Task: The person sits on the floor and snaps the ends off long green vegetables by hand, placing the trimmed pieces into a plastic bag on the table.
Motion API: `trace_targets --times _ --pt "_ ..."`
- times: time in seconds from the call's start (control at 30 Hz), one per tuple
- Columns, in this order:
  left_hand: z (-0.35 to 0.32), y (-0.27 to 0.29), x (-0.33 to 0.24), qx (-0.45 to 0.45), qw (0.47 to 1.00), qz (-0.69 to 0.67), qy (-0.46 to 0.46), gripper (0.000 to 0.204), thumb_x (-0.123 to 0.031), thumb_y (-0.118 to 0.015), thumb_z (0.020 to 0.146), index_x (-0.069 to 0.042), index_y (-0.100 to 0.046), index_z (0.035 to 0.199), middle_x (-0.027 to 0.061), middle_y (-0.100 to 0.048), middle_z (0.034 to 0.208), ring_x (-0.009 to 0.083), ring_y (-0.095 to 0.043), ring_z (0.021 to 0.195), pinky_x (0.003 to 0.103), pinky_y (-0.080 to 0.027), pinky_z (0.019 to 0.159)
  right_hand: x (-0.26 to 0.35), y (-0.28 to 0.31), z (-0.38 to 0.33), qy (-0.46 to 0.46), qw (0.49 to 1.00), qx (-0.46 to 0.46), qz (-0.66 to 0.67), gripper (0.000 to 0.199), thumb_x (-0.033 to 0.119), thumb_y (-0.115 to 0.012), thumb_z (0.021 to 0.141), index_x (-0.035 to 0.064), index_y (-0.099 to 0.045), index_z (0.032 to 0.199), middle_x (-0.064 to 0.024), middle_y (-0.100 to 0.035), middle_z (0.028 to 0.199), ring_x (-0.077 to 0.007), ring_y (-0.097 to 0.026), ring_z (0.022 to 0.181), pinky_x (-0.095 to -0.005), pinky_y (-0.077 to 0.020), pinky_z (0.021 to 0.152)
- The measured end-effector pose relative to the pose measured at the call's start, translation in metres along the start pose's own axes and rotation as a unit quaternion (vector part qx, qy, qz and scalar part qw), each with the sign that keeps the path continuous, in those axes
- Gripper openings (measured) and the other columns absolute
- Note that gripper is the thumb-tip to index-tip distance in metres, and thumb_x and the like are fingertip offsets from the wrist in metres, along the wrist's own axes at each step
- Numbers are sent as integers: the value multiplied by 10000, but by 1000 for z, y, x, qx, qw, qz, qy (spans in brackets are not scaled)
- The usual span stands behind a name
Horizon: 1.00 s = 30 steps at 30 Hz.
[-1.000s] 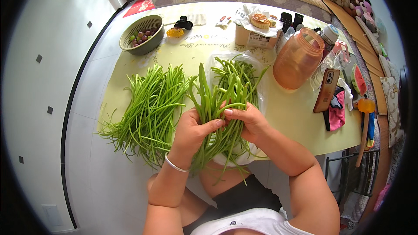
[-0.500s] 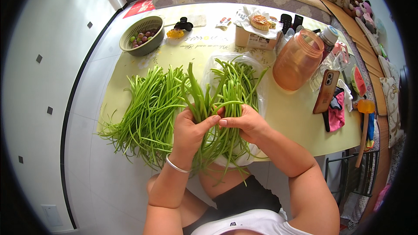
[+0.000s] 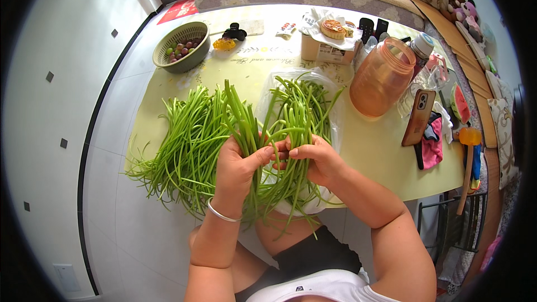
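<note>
A bundle of long green stems (image 3: 246, 126) is held upright-tilted, long axis pointing away over the desk (image 3: 369, 156). The left hand (image 3: 235, 168) is clamped around it; the right hand (image 3: 316, 159) pinches one stem beside it.

Cardboard box (image 3: 326, 51) at table's far side, clear plastic bag (image 3: 330, 114) mid-table
</note>
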<state>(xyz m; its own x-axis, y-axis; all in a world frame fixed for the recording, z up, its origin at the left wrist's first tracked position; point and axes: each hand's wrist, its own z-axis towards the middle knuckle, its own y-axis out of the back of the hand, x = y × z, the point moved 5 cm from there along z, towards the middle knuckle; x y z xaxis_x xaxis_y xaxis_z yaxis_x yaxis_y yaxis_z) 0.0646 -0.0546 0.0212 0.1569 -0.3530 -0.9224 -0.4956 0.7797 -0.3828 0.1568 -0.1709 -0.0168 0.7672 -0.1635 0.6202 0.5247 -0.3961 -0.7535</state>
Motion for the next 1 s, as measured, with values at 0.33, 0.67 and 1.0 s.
trace_targets --times 0.33,0.67,1.0 --pt "5 12 11 14 999 49 5 130 -49 -684 860 2 -616 957 45 -647 815 93 -581 680 229 -472 639 -6 8 4 -12 998 53 29 307 29 -701 794 -18 -601 1081 -64 -624 879 -182 -628 771 -362 -532 752" --pt "-3 -12 13 78 992 96 -3 240 2 -620 885 57 -625 1119 75 -680 907 114 -626 780 256 -517 738 -6 15 4 21 999 -9 30 181 110 -717 839 42 -638 988 -52 -647 867 -152 -619 756 -318 -525 706" --pt "-3 -4 21 82 987 127 52 266 -11 -636 883 51 -618 1142 100 -680 1093 137 -645 899 275 -522 826 -6 14 4 27 999 -20 10 202 96 -697 838 9 -630 1007 -89 -669 922 -166 -636 793 -327 -533 751"
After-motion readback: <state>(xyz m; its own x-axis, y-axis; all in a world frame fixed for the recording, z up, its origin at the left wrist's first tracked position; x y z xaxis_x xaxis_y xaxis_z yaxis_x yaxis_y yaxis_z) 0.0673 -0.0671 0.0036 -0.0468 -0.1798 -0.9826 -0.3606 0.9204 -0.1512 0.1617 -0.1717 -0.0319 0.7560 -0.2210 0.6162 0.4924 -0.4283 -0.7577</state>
